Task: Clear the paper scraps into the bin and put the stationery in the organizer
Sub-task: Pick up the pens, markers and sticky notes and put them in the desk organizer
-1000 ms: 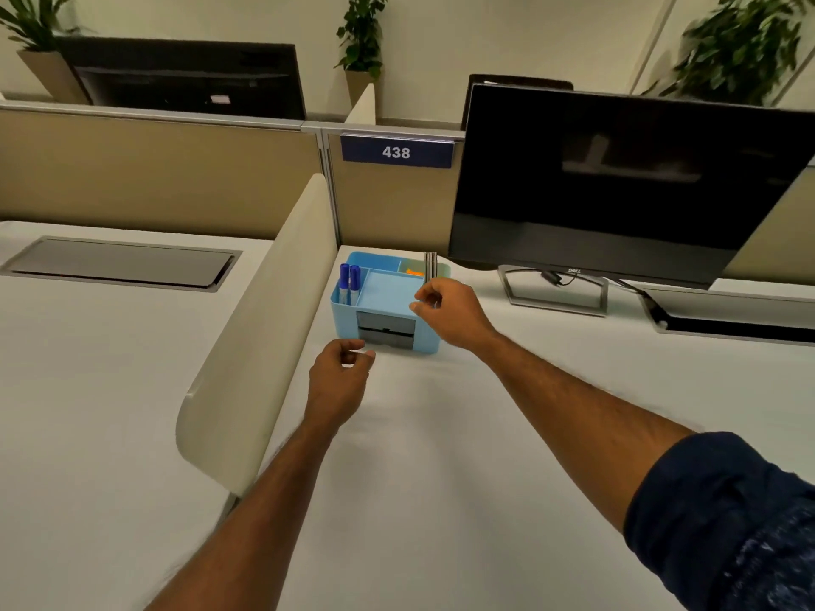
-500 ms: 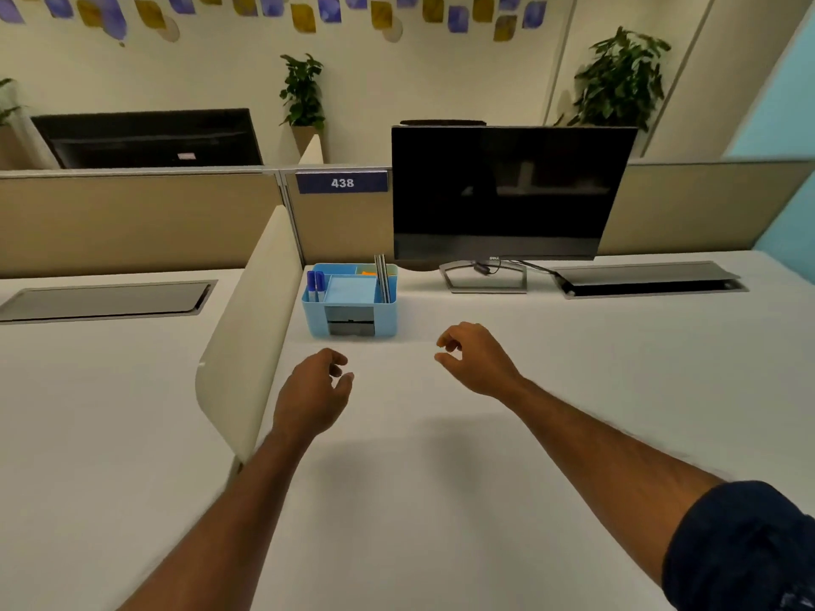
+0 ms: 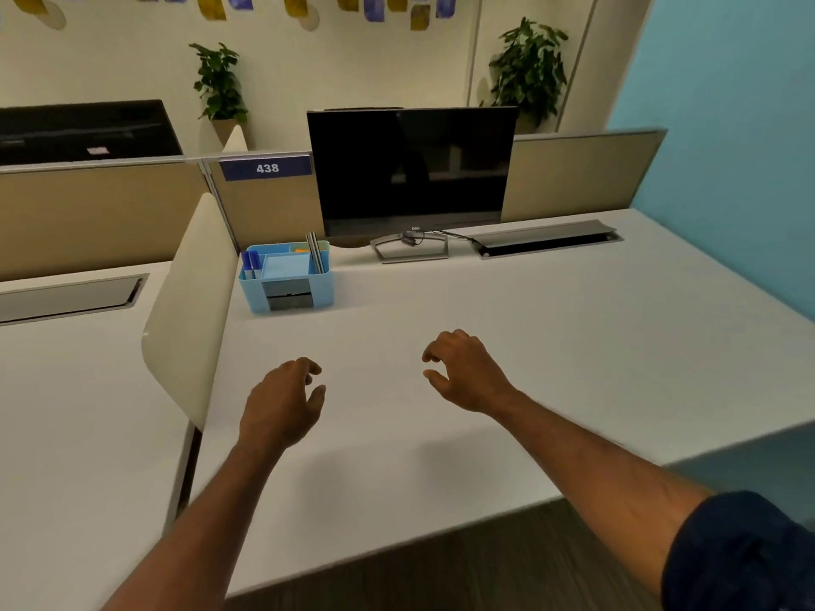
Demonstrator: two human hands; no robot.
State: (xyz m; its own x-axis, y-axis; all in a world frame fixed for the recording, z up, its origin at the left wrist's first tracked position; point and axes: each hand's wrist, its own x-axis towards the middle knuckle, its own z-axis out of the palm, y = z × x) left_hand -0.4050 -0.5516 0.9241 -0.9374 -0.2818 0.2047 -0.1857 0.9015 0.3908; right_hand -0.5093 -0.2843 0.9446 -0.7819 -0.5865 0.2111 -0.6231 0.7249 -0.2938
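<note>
Hands hovered empty over white laminate bench (image 3: 551,328), left hand (image 3: 282,403) and right hand (image 3: 467,372) both loosely curled, well short of light-blue plastic organizer (image 3: 286,282) holding blue markers (image 3: 250,261) and slim grey sticks (image 3: 314,257), judged light, rigid, slippery, best pinched mid-barrel.

White desk (image 3: 507,346) holds a blue organizer (image 3: 286,280) at its back left. Monitor (image 3: 412,169) stands just right of the organizer, cable tray (image 3: 547,238) further right.
</note>
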